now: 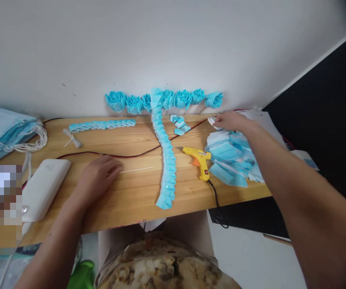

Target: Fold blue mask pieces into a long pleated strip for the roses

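My left hand [100,174] rests on the wooden table with its fingers curled together. A thin white stick [138,169] runs rightward from those fingertips. Over at the back right, my right hand [231,121] closes its fingers on a small white object [211,121], its kind partly hidden. Just below that hand lies a loose pile of light blue and white strips [230,150]. A yellow glue gun [201,158] lies left of the pile, nozzle pointing left. Between my hands stretches a long pleated blue strip [167,160].
Blue flowers [183,98] line the wall. A shorter pleated strip [102,125], a bundle of white ties [72,138] and small blue pieces [179,124] lie toward the back. A white power bank [46,188] sits left; a dark cable [130,155] crosses the table [124,200].
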`<state>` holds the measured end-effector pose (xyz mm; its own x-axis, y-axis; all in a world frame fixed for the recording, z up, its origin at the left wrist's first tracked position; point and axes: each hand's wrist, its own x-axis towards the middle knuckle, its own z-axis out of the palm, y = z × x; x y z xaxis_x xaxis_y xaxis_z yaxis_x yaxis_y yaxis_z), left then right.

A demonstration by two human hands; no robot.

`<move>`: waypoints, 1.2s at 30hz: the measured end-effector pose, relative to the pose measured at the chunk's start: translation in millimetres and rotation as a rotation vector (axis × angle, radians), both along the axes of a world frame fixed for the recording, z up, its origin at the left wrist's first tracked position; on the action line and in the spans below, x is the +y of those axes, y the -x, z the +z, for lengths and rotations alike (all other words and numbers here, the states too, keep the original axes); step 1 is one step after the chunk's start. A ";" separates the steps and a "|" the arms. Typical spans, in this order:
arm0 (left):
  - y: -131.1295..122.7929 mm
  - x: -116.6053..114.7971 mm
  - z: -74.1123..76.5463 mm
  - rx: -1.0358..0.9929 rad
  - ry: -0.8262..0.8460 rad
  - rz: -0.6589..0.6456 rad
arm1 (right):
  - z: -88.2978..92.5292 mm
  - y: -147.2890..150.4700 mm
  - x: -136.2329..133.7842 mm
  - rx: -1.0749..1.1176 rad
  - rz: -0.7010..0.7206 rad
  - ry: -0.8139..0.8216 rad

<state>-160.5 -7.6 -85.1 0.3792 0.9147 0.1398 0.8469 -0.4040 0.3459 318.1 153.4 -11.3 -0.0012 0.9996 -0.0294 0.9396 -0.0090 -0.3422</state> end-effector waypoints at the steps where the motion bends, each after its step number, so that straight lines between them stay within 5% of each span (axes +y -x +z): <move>1: 1.1 0.3 -1.5 -0.012 -0.005 0.002 | 4.2 -4.9 -3.6 0.039 -0.034 -0.001; 7: 4.4 0.1 -5.1 -0.163 -0.225 0.074 | 32.4 -21.1 -34.4 0.409 -0.156 -0.078; 11: -14.3 -7.8 22.1 -0.331 -0.444 0.171 | 50.4 -0.4 -61.1 1.032 -0.173 -0.144; 17: -105.5 -0.4 74.4 -0.592 -0.355 -0.215 | 55.7 74.5 -101.6 1.250 0.110 -0.011; 23: -177.8 34.6 69.7 -0.626 -0.287 -0.223 | 42.7 120.2 -127.0 1.190 0.305 0.069; 27: -178.3 40.5 64.6 -0.651 -0.190 -0.209 | 38.8 106.1 -122.9 1.176 0.223 -0.052; 31: -177.4 56.9 68.5 -0.585 -0.125 -0.215 | 56.2 67.0 -116.9 1.249 0.012 -0.398; 36: -228.7 102.8 64.5 -0.170 -0.043 -0.309 | 81.6 27.7 -129.2 1.363 -0.089 -0.683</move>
